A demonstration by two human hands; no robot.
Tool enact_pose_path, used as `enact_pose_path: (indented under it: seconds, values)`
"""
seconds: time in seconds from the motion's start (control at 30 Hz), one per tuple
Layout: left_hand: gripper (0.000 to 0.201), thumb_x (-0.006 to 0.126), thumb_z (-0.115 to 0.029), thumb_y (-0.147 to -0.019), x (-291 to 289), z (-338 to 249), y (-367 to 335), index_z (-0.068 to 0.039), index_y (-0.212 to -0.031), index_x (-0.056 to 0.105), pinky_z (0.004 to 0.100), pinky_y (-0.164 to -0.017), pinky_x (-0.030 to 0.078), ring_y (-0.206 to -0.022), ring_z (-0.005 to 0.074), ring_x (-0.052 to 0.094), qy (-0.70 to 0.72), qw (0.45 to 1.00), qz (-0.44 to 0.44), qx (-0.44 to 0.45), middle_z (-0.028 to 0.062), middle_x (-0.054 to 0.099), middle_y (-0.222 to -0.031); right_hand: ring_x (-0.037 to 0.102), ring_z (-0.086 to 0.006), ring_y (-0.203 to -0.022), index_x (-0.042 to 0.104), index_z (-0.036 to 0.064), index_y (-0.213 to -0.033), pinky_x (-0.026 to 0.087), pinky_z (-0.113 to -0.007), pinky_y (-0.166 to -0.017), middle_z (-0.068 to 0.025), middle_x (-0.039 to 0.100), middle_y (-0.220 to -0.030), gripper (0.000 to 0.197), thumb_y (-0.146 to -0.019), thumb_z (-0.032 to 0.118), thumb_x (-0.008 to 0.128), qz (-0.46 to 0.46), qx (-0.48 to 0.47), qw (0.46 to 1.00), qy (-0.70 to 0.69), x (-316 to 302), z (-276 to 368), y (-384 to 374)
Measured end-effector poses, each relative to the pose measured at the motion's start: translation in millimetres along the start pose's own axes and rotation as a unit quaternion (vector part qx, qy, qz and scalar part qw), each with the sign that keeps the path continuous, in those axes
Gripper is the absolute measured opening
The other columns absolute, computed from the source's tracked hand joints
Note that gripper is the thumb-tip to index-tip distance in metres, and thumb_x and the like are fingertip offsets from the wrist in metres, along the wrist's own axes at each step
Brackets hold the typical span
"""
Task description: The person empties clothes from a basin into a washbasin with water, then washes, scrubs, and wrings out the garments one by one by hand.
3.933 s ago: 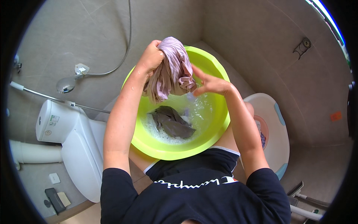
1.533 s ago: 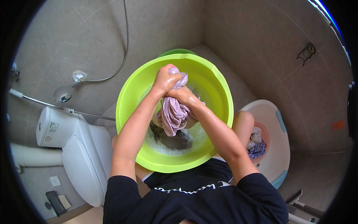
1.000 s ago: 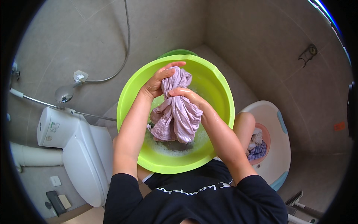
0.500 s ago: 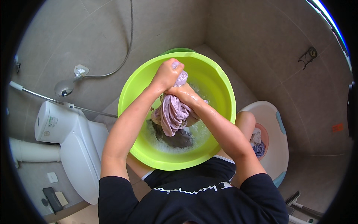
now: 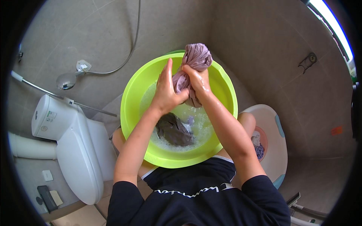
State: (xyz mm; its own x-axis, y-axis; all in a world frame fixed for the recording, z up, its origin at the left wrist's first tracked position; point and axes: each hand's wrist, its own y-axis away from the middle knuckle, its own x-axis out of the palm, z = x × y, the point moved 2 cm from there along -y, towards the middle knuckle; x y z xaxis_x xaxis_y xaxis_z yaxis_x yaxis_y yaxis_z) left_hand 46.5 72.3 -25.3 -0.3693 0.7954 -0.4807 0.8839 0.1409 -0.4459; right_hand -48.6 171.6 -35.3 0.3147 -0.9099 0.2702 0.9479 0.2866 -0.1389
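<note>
A wet mauve cloth [image 5: 198, 56], bunched and twisted, is raised over the lime-green basin [image 5: 132, 143]. My right hand [image 5: 198, 81] is closed around its middle, so that a thick folded bundle stands above the fist and the loose end hangs below. Beside the cloth, on its left, my left hand [image 5: 166, 90] is open, with fingers straight and the thumb spread against the hanging part. Under both hands, a dark grey cloth [image 5: 174, 130] lies half soaked in sudsy water [image 5: 203, 137]. A small pale-purple bit of fabric shows next to it.
The basin rests by my knees. To the right, a white tub [image 5: 277, 150] holds a pink bowl [image 5: 265, 141] with clothes in it. A white toilet [image 5: 77, 162] stands at left, below a metal rail [image 5: 90, 108] and a shower head [image 5: 66, 81]. Grey walls enclose the corner.
The mauve cloth has been lifted up and away, its bundle now above my right hand. My left hand has let go and opened, moving down beside it. More of the dark cloth shows.
</note>
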Motion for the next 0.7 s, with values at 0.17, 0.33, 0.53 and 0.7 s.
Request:
enact_pose_path:
  seconds: [0.17,0.33,0.53,0.7]
  values:
    - [0.115,0.075,-0.037,-0.062,37.7,-2.0,15.3,0.002,-0.140,0.000,0.0554,-0.107,0.010,-0.135,0.0417,0.009,-0.198,0.978,-0.030,-0.062,0.0268,0.012,-0.144,0.062,-0.0160,-0.076,0.065,0.0017,-0.088,0.048,-0.031,-0.074,-0.0082,0.067,-0.083,0.026,-0.065,0.013,0.068,-0.039,-0.113,0.959,0.255,16.1,12.0,2.5]
    - [0.117,0.078,-0.037,-0.061,46.4,34.3,-5.2,0.005,-0.139,0.001,0.0523,-0.108,0.012,-0.134,0.0448,0.011,-0.062,0.987,-0.149,-0.022,0.0271,0.017,-0.143,0.062,-0.0345,-0.082,0.063,0.0023,-0.089,0.048,-0.040,-0.075,-0.0194,0.064,-0.086,0.042,-0.059,0.031,0.071,-0.041,-0.113,0.934,0.337,23.3,15.9,8.7]
    - [0.099,0.080,-0.023,-0.058,36.7,58.3,-6.5,-0.010,-0.137,0.021,0.0412,-0.093,0.041,-0.113,0.0333,0.049,0.087,0.991,-0.095,-0.022,0.0186,0.047,-0.125,0.062,-0.0339,-0.081,0.063,0.0025,-0.089,0.048,-0.038,-0.074,-0.0177,0.065,-0.083,0.042,-0.061,0.033,0.068,-0.006,-0.109,0.962,0.250,29.5,25.1,18.3]
    - [0.073,0.080,-0.024,-0.057,38.5,59.9,-2.0,-0.006,-0.119,0.047,0.0378,-0.087,0.045,-0.104,0.0290,0.056,0.183,0.979,-0.031,-0.081,0.0149,0.057,-0.113,0.061,-0.0285,-0.086,0.061,0.0017,-0.095,0.047,-0.035,-0.078,-0.0155,0.064,-0.089,0.042,-0.064,0.029,0.067,0.049,-0.038,0.942,0.328,30.1,21.3,11.5]
